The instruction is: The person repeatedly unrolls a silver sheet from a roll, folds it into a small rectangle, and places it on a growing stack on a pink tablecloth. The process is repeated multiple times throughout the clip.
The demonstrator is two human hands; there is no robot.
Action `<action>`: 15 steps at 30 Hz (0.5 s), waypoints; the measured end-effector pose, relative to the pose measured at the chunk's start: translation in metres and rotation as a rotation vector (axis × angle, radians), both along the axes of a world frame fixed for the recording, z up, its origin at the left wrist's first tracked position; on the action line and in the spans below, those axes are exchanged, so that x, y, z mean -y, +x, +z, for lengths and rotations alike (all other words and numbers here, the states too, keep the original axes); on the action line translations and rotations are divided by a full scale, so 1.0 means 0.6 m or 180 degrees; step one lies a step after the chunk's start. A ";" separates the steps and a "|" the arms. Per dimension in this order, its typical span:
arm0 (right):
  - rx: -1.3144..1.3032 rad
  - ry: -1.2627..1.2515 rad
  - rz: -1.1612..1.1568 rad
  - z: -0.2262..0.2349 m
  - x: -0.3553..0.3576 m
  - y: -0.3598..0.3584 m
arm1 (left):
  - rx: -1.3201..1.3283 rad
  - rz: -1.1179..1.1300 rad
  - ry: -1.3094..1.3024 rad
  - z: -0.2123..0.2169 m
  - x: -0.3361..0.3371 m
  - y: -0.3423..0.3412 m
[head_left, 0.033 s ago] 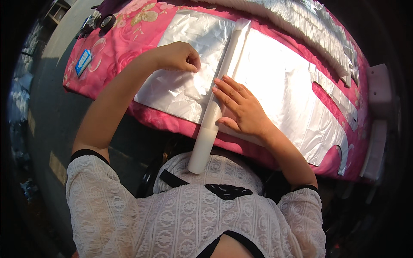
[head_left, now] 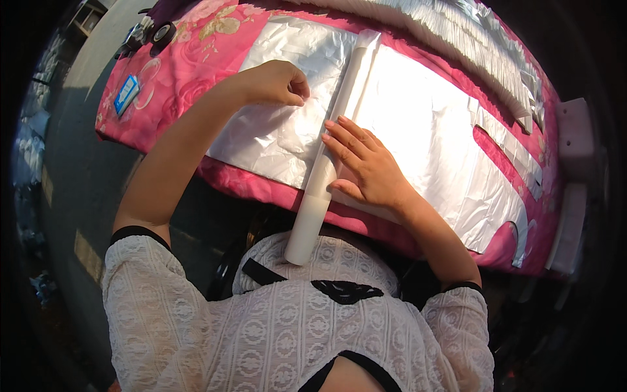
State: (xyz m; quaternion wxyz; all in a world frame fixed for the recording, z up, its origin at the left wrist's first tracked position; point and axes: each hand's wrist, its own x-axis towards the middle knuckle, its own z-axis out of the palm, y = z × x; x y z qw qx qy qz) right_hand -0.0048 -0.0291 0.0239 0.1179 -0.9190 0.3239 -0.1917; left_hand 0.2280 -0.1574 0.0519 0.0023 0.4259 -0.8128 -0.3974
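The right hand (head_left: 369, 171) is lying flat, fingers spread, on the white tube (head_left: 330, 153) crossing the silvery plastic sheet (head_left: 424, 111) on the pink-covered desk (head_left: 196, 52). The left hand (head_left: 277, 81) is pinching the sheet's left half, fingers curled closed.

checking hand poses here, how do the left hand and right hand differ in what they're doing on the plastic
The left hand is curled, fingers pinched together on the crinkled plastic sheet left of the white tube; the right hand lies flat with fingers spread. The left hand is clear of the tube; the right hand's fingertips rest against it. The left arm reaches farther across the pink cloth. Both are bare and rest on the plastic.
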 end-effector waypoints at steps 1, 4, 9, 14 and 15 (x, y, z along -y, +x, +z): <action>-0.0022 0.0030 -0.0009 -0.001 0.000 -0.001 | -0.0198 0.0383 -0.0798 -0.013 0.002 -0.010; -0.0017 0.0025 -0.0037 -0.005 0.001 -0.005 | -0.0800 0.1030 -0.2455 -0.025 -0.005 -0.024; -0.0021 0.0014 -0.0064 -0.004 -0.002 -0.003 | -0.1013 -0.0212 -0.2871 0.006 -0.103 0.061; 0.0016 0.0032 -0.0053 -0.003 -0.002 -0.001 | -0.0593 -0.0662 -0.2661 -0.023 -0.170 0.150; 0.0019 0.0034 -0.0064 -0.004 -0.004 -0.002 | -0.0561 -0.0660 -0.2648 -0.029 -0.174 0.159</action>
